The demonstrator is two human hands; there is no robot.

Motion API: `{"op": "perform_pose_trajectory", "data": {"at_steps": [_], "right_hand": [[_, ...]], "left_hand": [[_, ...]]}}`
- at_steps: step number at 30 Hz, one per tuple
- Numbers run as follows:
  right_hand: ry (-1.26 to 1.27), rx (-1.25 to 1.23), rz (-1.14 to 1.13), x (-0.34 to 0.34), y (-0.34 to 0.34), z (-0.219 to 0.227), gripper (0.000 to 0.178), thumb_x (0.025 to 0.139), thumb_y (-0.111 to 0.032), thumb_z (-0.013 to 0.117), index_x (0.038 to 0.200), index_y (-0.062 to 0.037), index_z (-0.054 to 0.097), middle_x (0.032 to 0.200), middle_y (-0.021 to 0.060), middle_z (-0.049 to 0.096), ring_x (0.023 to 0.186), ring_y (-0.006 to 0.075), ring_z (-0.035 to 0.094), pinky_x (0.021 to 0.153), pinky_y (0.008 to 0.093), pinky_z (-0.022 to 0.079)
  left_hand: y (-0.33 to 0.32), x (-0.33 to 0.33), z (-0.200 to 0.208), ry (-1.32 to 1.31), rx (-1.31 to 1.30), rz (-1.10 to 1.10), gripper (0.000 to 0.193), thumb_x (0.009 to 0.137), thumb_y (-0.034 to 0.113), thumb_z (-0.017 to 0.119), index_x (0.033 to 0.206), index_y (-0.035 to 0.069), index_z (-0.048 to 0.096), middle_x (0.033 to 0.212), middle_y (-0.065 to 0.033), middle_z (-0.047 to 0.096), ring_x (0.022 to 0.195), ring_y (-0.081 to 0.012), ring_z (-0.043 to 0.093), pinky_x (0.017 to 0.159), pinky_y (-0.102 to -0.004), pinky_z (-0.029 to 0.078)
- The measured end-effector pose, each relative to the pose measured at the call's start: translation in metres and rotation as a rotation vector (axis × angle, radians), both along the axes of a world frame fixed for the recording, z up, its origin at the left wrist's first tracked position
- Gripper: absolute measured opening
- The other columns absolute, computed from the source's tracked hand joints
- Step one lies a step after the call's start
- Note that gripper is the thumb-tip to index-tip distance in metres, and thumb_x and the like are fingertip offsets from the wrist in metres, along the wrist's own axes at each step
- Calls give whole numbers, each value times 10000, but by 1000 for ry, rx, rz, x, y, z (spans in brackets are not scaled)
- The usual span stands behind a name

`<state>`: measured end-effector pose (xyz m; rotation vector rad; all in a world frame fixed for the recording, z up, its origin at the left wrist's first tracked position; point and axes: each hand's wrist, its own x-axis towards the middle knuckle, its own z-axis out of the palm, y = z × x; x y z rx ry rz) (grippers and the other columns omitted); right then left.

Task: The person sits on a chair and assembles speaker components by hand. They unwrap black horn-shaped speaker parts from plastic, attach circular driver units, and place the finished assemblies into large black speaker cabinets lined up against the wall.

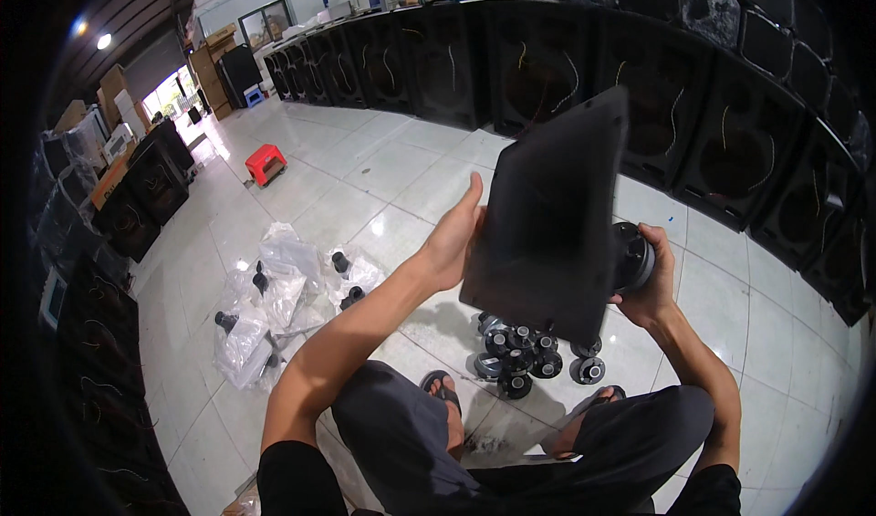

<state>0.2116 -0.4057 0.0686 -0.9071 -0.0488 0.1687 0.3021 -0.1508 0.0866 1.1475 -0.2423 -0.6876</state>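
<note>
A brown carton [110, 181] at the left bears dark print, too small to read.

On the white tiled floor [347, 156], round black drivers [518, 361] lie partly behind the flared black rectangular horn [547, 229] — crumpled clear plastic bags [286, 302] to their left, a red plastic stool [265, 164] beyond those, black box-shaped speaker cabinets [447, 73] along the back.

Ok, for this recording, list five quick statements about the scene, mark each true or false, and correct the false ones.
1. The left hand is at the left side of the black horn. True.
2. The right hand is empty. False: it holds a round driver.
3. Loose drivers sit on the floor. True.
4. The bags lie right of the loose drivers. False: they lie left.
5. A red stool stands beyond the bags. True.
</note>
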Motion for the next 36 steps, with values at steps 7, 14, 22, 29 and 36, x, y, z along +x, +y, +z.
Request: {"op": "perform_pose_trajectory", "data": {"at_steps": [7,14,22,29,36], "right_hand": [[185,-490,-4,3,9,-17,479,842,-524,435,936,-97,631,647,26,581,433,136,468,365,265,275],[273,-156,-80,13,6,-31,447,818,-568,453,816,-139,579,620,86,589,371,195,473,324,268,269],[69,-20,-68,13,-15,-15,544,807,-582,441,917,-80,618,719,124,622,403,176,472,336,257,297],[292,-445,7,3,10,-16,389,775,-513,511,867,-151,619,671,14,585,466,120,473,378,255,265],[321,-276,-72,13,-8,-38,439,776,-573,503,783,-144,593,659,59,600,410,153,463,349,252,278]], "left_hand": [[4,-3,17,-635,223,24,984,886,757,37,1191,8,599,1198,-148,630,1126,-245,576,1078,-422,343],[-6,-70,40,-1533,417,-484,655,960,594,356,1089,33,667,1077,-94,693,1019,-256,651,1073,-440,349],[-1,-27,-13,-9,-109,-241,1085,827,814,57,1335,-66,437,1241,-214,579,1029,-261,635,965,-368,475],[5,-5,5,-364,195,-51,1091,811,825,7,1260,-30,517,1233,-187,589,1147,-265,556,1074,-383,347],[3,-65,29,-1403,468,-597,837,955,650,99,1019,60,689,899,-31,685,934,-214,616,1016,-391,352]]}}
